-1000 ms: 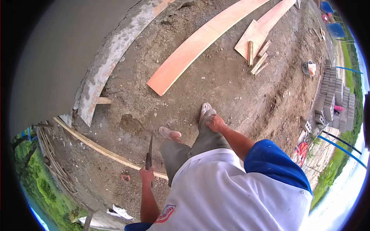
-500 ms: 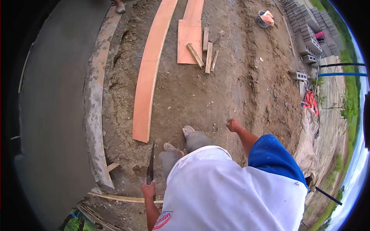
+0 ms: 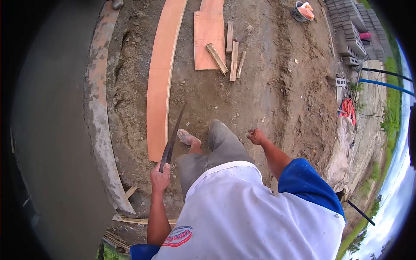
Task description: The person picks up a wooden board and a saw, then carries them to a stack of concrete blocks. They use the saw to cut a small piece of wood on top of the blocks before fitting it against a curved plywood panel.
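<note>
My left hand (image 3: pixel 160 177) grips a handsaw (image 3: pixel 170 145) with a long, dark, tapering blade. The tip points forward, and the blade overlaps the near right edge of a long reddish plywood strip (image 3: pixel 158 91) lying on the ground. Out to the right, above bare soil, my right hand (image 3: pixel 257 136) has its fingers curled together; whatever they may hold is hidden. Ahead, a wider plywood sheet (image 3: pixel 208 32) lies flat, with a short wood offcut (image 3: pixel 216 59) resting on its corner and more offcuts (image 3: pixel 234 60) beside it.
On the left, a low concrete edge (image 3: pixel 99 112) borders a smooth grey slab (image 3: pixel 52 130). Far right are stacked hollow blocks (image 3: pixel 349 34), a bucket (image 3: pixel 299 15) with orange-white material inside, and a pale sack sheet (image 3: pixel 341 151). A thin wood strip (image 3: pixel 143 220) lies near my left elbow.
My left hand has moved forward with the handsaw, bringing it up to the plywood strip's near end. My legs have stepped forward, and my right hand has swung slightly left and up.
</note>
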The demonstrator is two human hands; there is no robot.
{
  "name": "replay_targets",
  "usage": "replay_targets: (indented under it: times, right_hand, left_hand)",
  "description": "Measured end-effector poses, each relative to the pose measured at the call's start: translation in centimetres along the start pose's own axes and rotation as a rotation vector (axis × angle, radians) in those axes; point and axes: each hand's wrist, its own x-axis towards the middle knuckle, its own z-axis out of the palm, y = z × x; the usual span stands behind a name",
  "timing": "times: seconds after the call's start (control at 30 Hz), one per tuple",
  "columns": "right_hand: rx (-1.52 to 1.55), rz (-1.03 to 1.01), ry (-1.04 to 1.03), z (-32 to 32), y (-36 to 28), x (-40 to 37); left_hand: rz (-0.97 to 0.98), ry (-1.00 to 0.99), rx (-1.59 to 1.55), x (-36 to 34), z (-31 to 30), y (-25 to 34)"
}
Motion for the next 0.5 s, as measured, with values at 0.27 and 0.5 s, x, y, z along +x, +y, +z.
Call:
replay_targets:
  times: [0.27, 0.5]
  right_hand:
    - [-0.058, -0.036, 0.057, -7.3, -3.0, 19.5]
    - [-0.294, -0.059, 0.066, -12.0, -9.6, 44.0]
  left_hand:
    - [-0.181, -0.017, 0.031, 7.1, 4.7, 4.6]
    - [-0.496, 0.090, -0.184, 11.1, 16.4, 1.8]
